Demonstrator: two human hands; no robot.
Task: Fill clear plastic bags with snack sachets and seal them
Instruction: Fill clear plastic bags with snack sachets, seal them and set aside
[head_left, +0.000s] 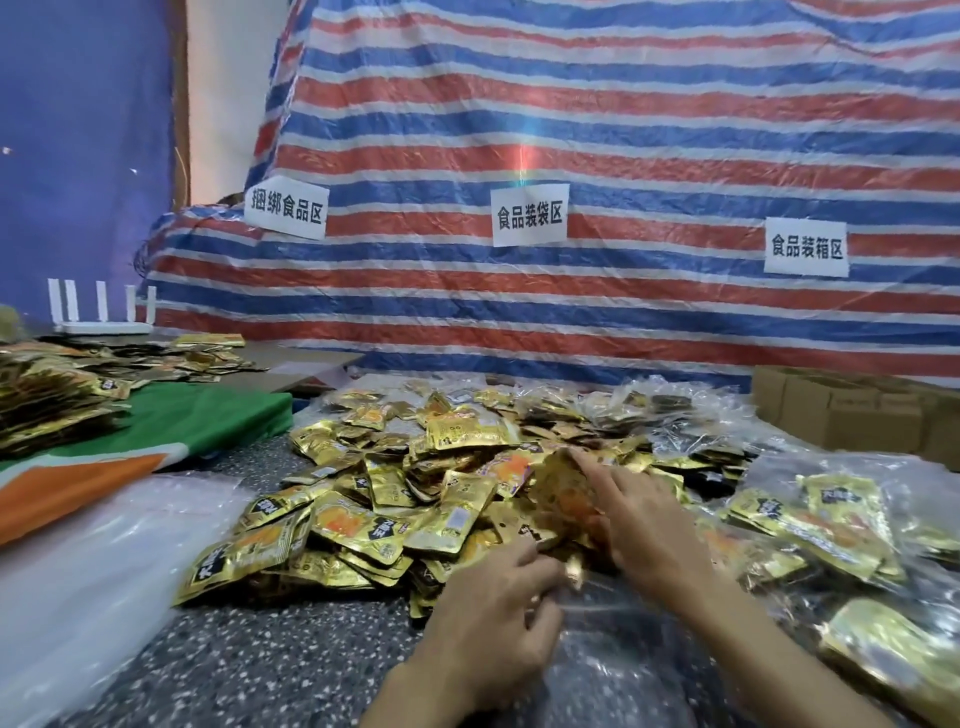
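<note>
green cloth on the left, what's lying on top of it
A stack of gold sachets lies on the left part of the green cloth; its right part shows bare. The cloth beneath the stack is covered by the sachets, so it cannot be seen.

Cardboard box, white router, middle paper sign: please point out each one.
cardboard box (857, 421), head view, its front wall.
white router (104, 328), head view, its flat base.
middle paper sign (530, 215), head view, its printed centre.
</note>
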